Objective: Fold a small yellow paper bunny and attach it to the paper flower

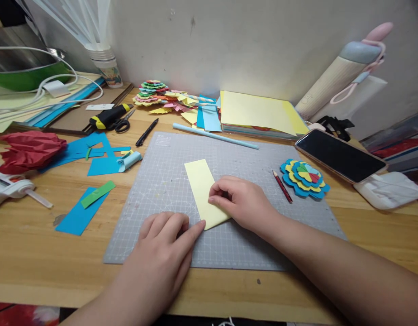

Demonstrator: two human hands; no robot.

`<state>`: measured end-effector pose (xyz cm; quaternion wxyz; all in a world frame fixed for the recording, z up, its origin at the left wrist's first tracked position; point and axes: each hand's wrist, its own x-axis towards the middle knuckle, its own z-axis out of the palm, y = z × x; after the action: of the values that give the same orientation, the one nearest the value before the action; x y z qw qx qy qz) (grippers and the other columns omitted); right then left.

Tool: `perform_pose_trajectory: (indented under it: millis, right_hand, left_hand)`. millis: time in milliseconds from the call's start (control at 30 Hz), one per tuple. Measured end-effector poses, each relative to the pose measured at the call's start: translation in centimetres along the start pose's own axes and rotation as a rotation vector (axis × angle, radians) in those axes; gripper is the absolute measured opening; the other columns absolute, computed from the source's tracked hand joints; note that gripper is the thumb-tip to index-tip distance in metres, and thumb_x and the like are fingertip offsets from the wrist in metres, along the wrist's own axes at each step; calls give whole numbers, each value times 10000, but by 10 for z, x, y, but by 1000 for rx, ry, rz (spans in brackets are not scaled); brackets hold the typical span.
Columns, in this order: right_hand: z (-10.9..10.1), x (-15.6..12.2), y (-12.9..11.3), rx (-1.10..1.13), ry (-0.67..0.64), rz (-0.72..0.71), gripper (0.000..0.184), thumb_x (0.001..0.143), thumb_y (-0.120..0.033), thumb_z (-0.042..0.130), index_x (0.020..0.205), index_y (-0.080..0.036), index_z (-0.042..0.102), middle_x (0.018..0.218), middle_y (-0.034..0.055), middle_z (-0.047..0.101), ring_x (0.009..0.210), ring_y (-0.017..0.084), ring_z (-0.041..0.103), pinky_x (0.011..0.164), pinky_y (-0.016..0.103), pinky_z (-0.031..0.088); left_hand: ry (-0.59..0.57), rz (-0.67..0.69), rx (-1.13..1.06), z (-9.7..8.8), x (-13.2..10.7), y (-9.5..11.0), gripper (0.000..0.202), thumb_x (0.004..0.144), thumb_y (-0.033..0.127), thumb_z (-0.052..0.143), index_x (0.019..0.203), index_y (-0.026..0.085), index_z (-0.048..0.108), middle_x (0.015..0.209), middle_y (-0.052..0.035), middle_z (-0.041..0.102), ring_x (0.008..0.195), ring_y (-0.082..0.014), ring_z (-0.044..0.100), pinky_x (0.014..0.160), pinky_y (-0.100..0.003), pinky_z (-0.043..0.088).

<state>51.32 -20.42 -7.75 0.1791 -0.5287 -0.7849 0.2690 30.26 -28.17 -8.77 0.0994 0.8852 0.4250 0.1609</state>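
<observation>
A pale yellow strip of paper [199,181] lies aslant on the grey cutting mat [161,172], with what looks like a fold along its near end. My right hand [241,201] rests over its right side, thumb and fingers curled close together on the paper. Part of the strip is hidden under that hand. At the strip's near left corner, my left hand [166,249] touches the paper with its outstretched index fingertip; its other fingers are loosely bent on the mat.
A layered paper flower [306,178] and a dark red pencil [282,186] lie right, near a phone [339,154]. A pale blue paper tube [216,136] crosses the mat's far edge. Leftward are blue paper scraps [82,210], scissors [124,122], a pen [147,132] and a glue gun [12,188].
</observation>
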Motion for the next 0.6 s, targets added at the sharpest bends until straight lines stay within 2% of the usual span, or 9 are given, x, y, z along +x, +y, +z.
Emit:
perform_pose_trajectory:
  millis: [167,600]
  right_hand:
    - [0,-1,1,3,-4,1,53,838,-209,646,795,-234,663,847,-44,665,774,127,572,638,260,346]
    - [-1,0,1,-5,-7,-9,58,849,-214,632,808,-235,668,852,-34,664,775,134,568,631,264,345]
  left_hand:
    - [-17,21,-26,-1,0,-1,431,885,67,471,1279,233,520,986,-82,517,906,-257,432,756,-433,381]
    - [-25,33,-8,-2,1,-1,430,881,60,442,1257,235,559,997,-94,526,904,-260,443,755,-447,391]
